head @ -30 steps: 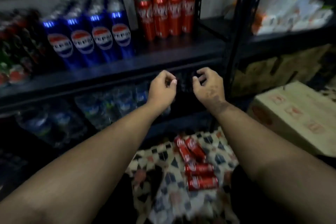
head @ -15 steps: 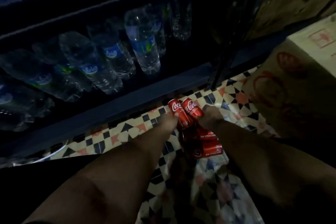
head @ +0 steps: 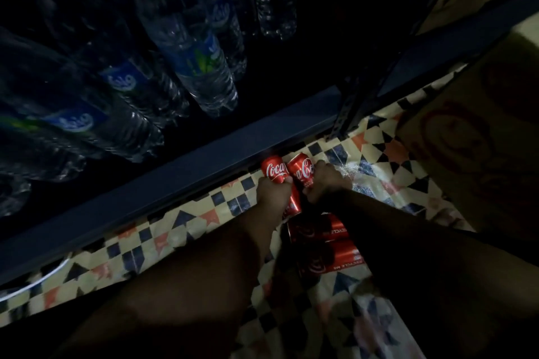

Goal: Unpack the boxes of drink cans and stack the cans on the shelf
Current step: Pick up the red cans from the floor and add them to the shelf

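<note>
On the patterned tile floor (head: 186,230) beside the dark shelf (head: 204,172), my left hand (head: 272,197) and right hand (head: 326,183) each grip a red Coca-Cola can (head: 274,169).

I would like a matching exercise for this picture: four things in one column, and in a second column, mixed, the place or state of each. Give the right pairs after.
Things
1. left hand
2. water bottles
3. two cans near the forearms
4. cardboard box

Places or states
A. lying on their sides on the patterned floor
B. standing on the floor at the right
C. on the dark shelf
D. holding a red cola can

Pairs: 1-D, 2-C, 3-A, 4-B
</note>
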